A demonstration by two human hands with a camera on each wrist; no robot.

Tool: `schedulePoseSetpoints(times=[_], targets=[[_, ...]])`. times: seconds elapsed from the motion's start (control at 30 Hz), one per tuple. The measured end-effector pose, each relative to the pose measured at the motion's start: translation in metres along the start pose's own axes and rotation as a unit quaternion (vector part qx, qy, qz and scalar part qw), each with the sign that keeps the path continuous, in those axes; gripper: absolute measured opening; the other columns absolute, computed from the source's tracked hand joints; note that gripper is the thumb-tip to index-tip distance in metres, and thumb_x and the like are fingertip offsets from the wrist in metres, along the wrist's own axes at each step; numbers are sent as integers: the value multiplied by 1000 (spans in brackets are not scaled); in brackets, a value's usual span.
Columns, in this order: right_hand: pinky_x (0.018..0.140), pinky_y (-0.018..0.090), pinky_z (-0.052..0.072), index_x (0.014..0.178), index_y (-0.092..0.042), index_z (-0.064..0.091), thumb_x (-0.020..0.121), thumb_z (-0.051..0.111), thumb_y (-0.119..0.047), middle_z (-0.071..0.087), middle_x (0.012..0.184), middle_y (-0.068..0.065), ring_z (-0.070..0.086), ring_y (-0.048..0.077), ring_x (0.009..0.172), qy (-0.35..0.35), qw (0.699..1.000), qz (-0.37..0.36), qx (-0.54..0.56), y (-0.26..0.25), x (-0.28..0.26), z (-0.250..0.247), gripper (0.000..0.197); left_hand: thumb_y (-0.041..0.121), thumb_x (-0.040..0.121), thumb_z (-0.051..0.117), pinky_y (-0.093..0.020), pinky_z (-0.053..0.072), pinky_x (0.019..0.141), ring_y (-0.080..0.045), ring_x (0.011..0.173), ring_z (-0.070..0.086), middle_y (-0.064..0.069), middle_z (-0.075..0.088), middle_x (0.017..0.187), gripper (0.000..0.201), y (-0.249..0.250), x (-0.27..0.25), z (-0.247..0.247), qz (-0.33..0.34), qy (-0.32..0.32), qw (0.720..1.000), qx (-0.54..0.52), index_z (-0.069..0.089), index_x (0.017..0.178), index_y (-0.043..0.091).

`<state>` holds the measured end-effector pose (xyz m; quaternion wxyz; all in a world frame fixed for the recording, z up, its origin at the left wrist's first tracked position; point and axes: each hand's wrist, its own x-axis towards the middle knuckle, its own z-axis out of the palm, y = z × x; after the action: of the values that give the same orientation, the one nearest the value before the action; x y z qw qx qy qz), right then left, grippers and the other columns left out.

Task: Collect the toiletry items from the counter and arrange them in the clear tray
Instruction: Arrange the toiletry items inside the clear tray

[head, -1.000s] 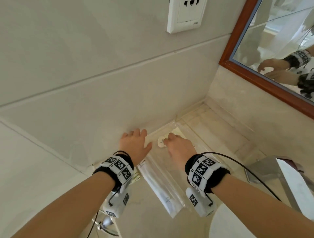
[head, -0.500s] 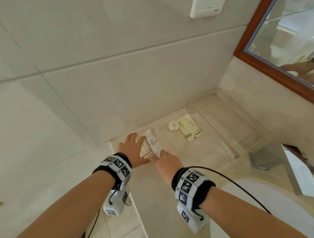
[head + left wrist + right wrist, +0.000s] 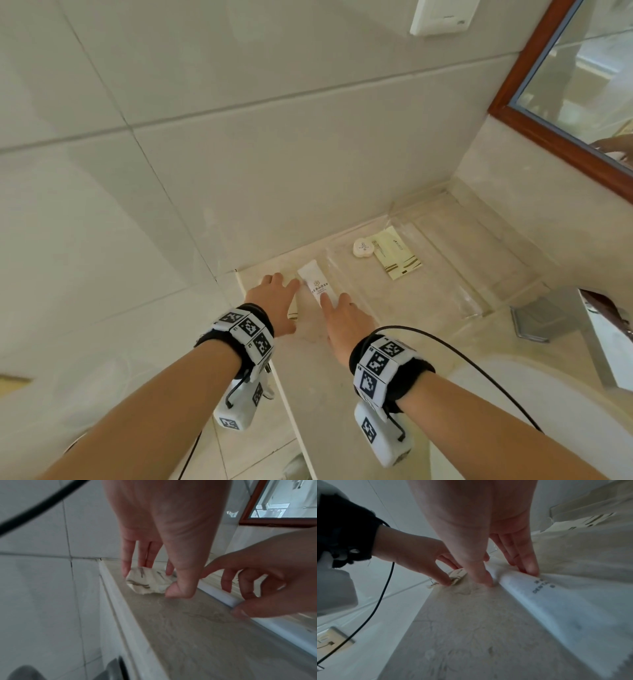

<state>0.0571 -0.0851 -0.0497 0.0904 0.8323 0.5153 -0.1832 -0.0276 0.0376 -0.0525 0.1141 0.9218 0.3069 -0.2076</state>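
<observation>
Nearest the viewer, two bare forearms reach forward, each wrist wrapped in a black band point(image 3: 394, 368) carrying square coded markers and a white camera unit. The right hand point(image 3: 346, 317) rests on the marble tabletop point(image 3: 342, 394); its grip is a light pinch, thumb on the near side and fingers point(image 3: 529, 566) on the far side of a long white packet point(image 3: 317, 284) with dark print, which lies flat on the tabletop just outside the left end of the clear tray point(image 3: 479, 310). Beside it, the left hand point(image 3: 274, 298) hangs over a small crumpled cream sachet point(image 3: 149, 582) with brown stripes at the tabletop's left edge; its grip is only partly closed, fingertips point(image 3: 126, 569) touching the far side of the sachet and thumb reaching down to its near edge, without lifting it. The two hands sit close together, thumbs near but apart. Farther back, inside the clear tray, lie a small round white item point(image 3: 363, 247) and, touching it on the right, a flat cream packet point(image 3: 397, 255) with gold stripes. To the right of the tray stands a metal faucet base point(image 3: 534, 318). Behind everything rises the tiled wall point(image 3: 274, 164), with a white socket plate point(image 3: 442, 15) high up and a wood-framed mirror point(image 3: 561, 113) on the adjoining wall
</observation>
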Motion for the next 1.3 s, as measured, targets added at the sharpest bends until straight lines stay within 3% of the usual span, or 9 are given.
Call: schedulePoseSetpoints(times=[0.17,0.3,0.43,0.6,0.7,0.83,1.0,1.3], targets=[[84,36,51,151,-20,7,94,51,-10,46,125,19,61,32,103,-34,999,-5,-6,-1,1,-1,73,8,84,56,-35,51,92,-27,123,47,-10,46,133,61,1,-5,0,-2,4,1000,17,31,140,19],[72,35,46,148,-20,17,91,49,-2,54,117,18,64,33,98,-21,999,-33,-14,-1,-2,-4,68,-3,89,43,-34,52,82,-29,106,61,-11,58,121,54,1,-6,-8,-28,22,999,4,32,138,17],[78,37,51,146,-20,21,93,49,-4,55,117,16,64,33,100,-2,999,-45,-12,2,-3,-19,62,-4,89,39,-37,53,83,-30,105,62,-10,61,121,55,0,-5,-28,-48,60,996,-36,33,137,20],[66,33,44,144,-22,23,91,51,-5,54,112,12,64,31,94,68,996,-49,-7,16,-1,-52,62,-5,89,39,-36,51,82,-29,105,60,-9,57,121,53,7,0,-53,-32,123,991,-48,36,136,20],[66,33,46,145,-23,20,90,51,-3,54,114,11,65,30,92,91,995,-23,-11,37,1,-69,66,-5,88,42,-34,50,78,-29,102,59,-9,53,120,48,15,6,-66,-24,162,984,-72,41,131,17],[66,31,46,145,-25,21,90,49,-1,54,118,11,63,27,88,61,998,13,-2,67,6,-73,66,-1,91,42,-31,42,68,-32,96,61,-11,55,117,40,27,15,-81,-15,204,974,-94,42,128,14],[78,35,50,145,-24,25,94,41,-3,55,121,12,64,30,100,3,1000,-3,-28,77,14,-57,58,5,92,44,-38,51,77,-33,97,63,-11,59,117,40,32,24,-86,-8,221,968,-122,40,130,15],[83,37,50,144,-23,25,95,41,-5,54,120,12,62,31,103,-21,1000,-12,-2,76,30,-38,55,9,92,47,-38,49,82,-33,99,62,-11,61,114,40,33,41,-80,-2,221,959,-179,41,130,14]])
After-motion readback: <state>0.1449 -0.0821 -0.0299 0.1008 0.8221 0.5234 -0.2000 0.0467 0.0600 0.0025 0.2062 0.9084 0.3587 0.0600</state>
